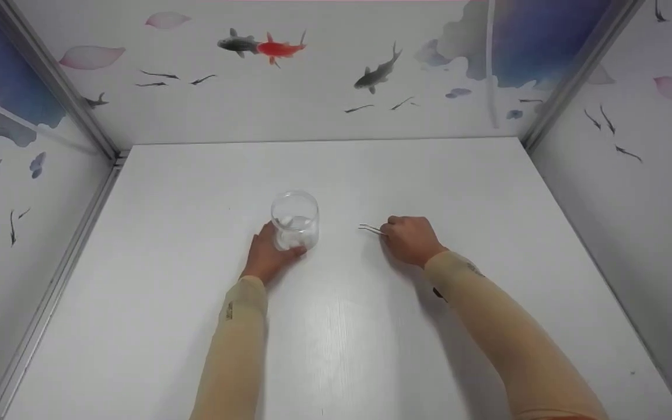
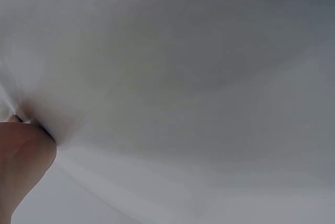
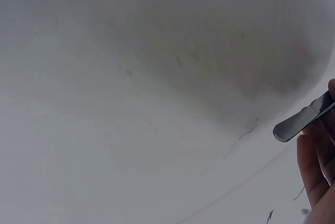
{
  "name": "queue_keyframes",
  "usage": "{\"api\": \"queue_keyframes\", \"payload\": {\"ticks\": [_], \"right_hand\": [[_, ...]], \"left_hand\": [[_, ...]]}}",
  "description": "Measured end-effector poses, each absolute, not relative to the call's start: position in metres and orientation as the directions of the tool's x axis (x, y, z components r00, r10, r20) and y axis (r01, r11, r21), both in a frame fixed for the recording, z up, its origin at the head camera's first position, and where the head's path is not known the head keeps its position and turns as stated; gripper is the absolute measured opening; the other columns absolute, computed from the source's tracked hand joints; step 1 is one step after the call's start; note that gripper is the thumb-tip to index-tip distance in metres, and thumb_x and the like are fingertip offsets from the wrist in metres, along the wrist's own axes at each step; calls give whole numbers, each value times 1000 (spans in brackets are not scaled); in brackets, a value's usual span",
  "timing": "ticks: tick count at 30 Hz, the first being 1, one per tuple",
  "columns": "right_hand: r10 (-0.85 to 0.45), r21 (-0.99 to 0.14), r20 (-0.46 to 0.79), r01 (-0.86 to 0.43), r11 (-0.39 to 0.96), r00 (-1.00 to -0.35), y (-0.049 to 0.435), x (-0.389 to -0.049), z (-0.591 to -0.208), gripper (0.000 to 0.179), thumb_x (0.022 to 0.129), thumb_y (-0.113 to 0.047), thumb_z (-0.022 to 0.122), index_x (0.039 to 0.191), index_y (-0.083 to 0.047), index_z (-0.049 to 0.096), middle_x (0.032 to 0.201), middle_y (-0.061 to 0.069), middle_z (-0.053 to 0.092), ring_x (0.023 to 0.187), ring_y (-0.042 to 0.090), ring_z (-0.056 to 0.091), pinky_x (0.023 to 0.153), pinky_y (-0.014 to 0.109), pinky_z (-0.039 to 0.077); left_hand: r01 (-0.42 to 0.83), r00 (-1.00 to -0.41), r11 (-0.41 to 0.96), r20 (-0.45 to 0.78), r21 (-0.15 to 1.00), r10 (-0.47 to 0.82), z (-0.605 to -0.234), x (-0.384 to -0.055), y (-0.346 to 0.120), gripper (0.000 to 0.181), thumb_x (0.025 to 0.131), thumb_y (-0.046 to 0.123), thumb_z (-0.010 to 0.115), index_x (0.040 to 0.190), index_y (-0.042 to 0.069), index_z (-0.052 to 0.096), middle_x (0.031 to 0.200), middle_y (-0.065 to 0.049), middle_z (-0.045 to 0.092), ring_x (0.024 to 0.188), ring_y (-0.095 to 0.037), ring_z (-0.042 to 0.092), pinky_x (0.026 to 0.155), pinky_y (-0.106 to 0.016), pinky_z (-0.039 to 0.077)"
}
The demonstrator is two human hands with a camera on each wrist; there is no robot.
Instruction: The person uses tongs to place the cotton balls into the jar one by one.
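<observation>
A clear round jar (image 1: 295,219) stands upright on the white table, with some whitish pieces low inside it that are too unclear to name. My left hand (image 1: 272,255) grips the jar near its base, thumb on the near side and fingers round the left. In the left wrist view only the thumb (image 2: 26,156) shows plainly. To the right of the jar, my right hand (image 1: 413,239) holds metal tweezers (image 1: 372,229), their thin tips pointing left toward the jar but apart from it. The right wrist view shows the flat rear end of the tweezers (image 3: 296,124) sticking out by the fingers (image 3: 313,161).
The white tabletop (image 1: 336,326) meets a back panel (image 1: 312,111) printed with fish and petals. Similar printed panels rise at the left (image 1: 15,233) and right (image 1: 622,192), joined by metal corner posts. Beige sleeves cover both forearms.
</observation>
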State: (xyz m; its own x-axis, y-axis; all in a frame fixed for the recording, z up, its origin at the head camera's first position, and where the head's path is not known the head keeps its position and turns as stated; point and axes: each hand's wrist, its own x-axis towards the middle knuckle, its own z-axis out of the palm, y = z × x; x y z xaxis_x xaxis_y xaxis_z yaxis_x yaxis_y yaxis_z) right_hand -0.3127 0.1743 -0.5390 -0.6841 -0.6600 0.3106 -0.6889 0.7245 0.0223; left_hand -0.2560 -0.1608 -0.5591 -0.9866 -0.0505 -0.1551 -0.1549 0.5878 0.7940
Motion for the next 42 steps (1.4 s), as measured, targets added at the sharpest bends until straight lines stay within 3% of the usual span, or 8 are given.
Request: {"api": "queue_keyframes", "payload": {"ticks": [5,14,20,24,29,38,42], "right_hand": [[-656,24,285,-679,734,-699,174,-311,-543,12,92,-8,67,92,-7,79,80,6,69,69,21,69,57,37,59],[-621,19,254,-638,770,-742,179,-306,-546,12,94,-10,66,95,-8,78,83,5,69,71,20,69,61,36,60],[-592,-3,267,-615,788,-760,182,-303,-548,11,93,-11,68,98,-8,77,82,4,68,71,19,67,61,35,59],[-579,-31,261,-607,794,-772,187,-298,-548,21,92,-17,67,110,-7,74,86,5,68,71,20,66,59,37,58],[-549,-39,231,-571,820,-804,201,-295,-545,41,93,-29,65,127,-7,67,101,8,70,83,25,68,64,42,60],[-449,-21,200,-462,886,-871,234,-294,-542,55,95,-51,57,126,-6,66,112,13,68,101,31,64,70,48,60],[-427,-40,220,-445,895,-877,244,-296,-545,60,97,-56,52,128,-5,64,121,14,66,114,33,60,82,50,59]], "left_hand": [[-142,-989,584,-141,799,-47,-558,-255,-160,103,79,47,82,158,14,25,157,-9,35,147,-28,23,123,-42,11],[-91,-994,609,-111,788,-6,-559,-260,-156,103,81,45,82,158,11,23,157,-11,35,147,-27,24,123,-35,-5],[-69,-994,605,-110,793,30,-558,-264,-156,109,79,45,84,159,10,19,160,-10,31,148,-27,21,123,-38,-4],[-97,-989,572,-143,814,35,-559,-264,-159,119,75,44,87,161,15,10,163,-10,23,150,-31,12,123,-42,-1],[-168,-979,554,-202,816,0,-561,-264,-166,126,73,45,88,162,22,2,165,-12,16,150,-37,2,123,-50,7],[-185,-979,567,-201,803,-34,-562,-265,-178,128,75,42,87,161,15,-4,165,-16,10,150,-38,4,122,-50,11],[-204,-975,571,-220,795,-42,-559,-262,-186,126,77,40,86,160,12,-5,166,-14,6,151,-34,6,123,-47,11]]}}
